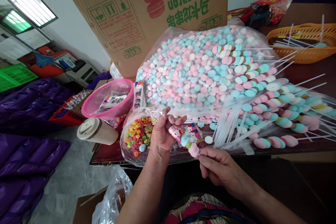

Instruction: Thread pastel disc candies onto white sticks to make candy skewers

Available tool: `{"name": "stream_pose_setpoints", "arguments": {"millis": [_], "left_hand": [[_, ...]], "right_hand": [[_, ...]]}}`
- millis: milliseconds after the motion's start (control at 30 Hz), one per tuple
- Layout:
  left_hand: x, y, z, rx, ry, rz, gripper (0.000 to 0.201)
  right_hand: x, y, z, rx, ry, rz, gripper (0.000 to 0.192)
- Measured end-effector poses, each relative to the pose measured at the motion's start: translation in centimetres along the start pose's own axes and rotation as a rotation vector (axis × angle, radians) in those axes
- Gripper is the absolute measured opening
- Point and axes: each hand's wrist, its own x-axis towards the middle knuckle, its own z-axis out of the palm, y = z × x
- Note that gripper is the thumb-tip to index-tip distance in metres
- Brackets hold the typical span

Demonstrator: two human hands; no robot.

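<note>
Pink and blue, the candy skewer [184, 141], probably light and easily squashed, is held before the candy bag [183, 77], its near end, likely the safest hold, pinched by the fingers of the right hand [219, 168], those of the left hand [161, 134] half-curled, their grip unclear.
</note>
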Motion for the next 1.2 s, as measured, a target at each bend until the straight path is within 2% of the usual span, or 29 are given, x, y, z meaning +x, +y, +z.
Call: {"name": "stream_pose_setpoints", "arguments": {"millis": [67,167,233,267,333,500,700,833,1000,1100,1200], "left_hand": [[0.1,-0.2,0.3,-0.056,0.091,-0.019,0.013],[0.4,-0.4,0.4,-0.117,0.250,-0.048,0.025],[0.4,-0.7,0.3,-0.136,0.301,-0.057,0.030],[0.4,-0.8,0.3,-0.141,0.312,-0.053,0.032],[0.4,-1.1,0.2,-0.143,0.324,-0.038,0.036],[0.2,-1.6,0.4,-0.141,0.324,0.038,0.036],[0.1,-2.1,0.6,-0.078,0.332,0.135,0.030],[0.1,-1.9,0.6,-0.072,0.353,0.058,0.032],[0.0,-1.4,0.7,0.031,0.366,-0.059,0.036],[-0.1,-1.6,0.8,0.023,0.345,-0.054,0.036],[-0.3,-2.0,0.6,-0.029,0.243,-0.022,0.036]], "right_hand": [[0.1,0.5,-0.3,-0.239,0.135,-0.175,0.038],[0.3,1.5,-0.9,-0.698,0.390,-0.592,0.023],[0.3,2.1,-1.0,-0.919,0.476,-0.776,0.028],[0.3,2.3,-1.0,-0.990,0.490,-0.817,0.031],[0.3,2.3,-0.8,-1.039,0.490,-0.833,0.033],[0.4,1.9,-0.5,-0.978,0.519,-0.803,0.029],[0.3,2.1,-0.8,-1.207,0.589,-0.838,0.025],[0.3,1.7,-1.3,-1.131,0.589,-0.800,0.024],[0.4,2.0,-1.7,-1.177,0.484,-0.849,0.024],[0.4,2.1,-1.1,-1.040,0.430,-0.791,0.025],[0.1,1.5,-0.5,-0.709,0.296,-0.581,0.022]]}}
